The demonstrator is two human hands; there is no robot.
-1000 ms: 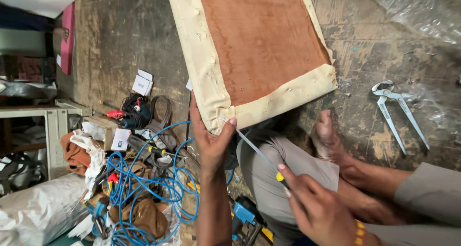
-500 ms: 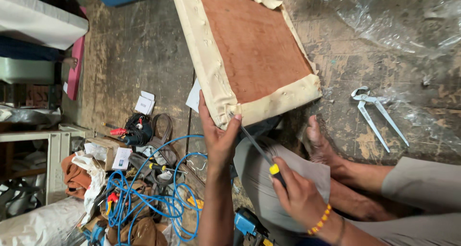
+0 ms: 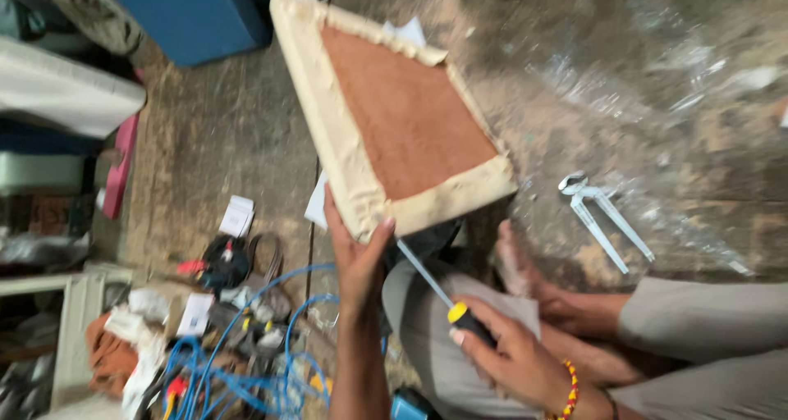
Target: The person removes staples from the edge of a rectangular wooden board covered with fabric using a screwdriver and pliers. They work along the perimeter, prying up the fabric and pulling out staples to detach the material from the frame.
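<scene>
Prying at the corner of a seat board [image 3: 406, 129] with a screwdriver [image 3: 439, 289].

Left hand [image 3: 357, 252] clamped on the board's near corner; right hand [image 3: 509, 358] closed around the screwdriver handle just below that corner, tip touching it. Pincers [image 3: 603, 215] on the floor right of the board.

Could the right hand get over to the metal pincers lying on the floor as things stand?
Probably yes, once it is freed. The pincers lie in the open on the floor on the right side, with nothing on top of them. But the right hand is gripping the screwdriver, so it would have to let go first.
</scene>
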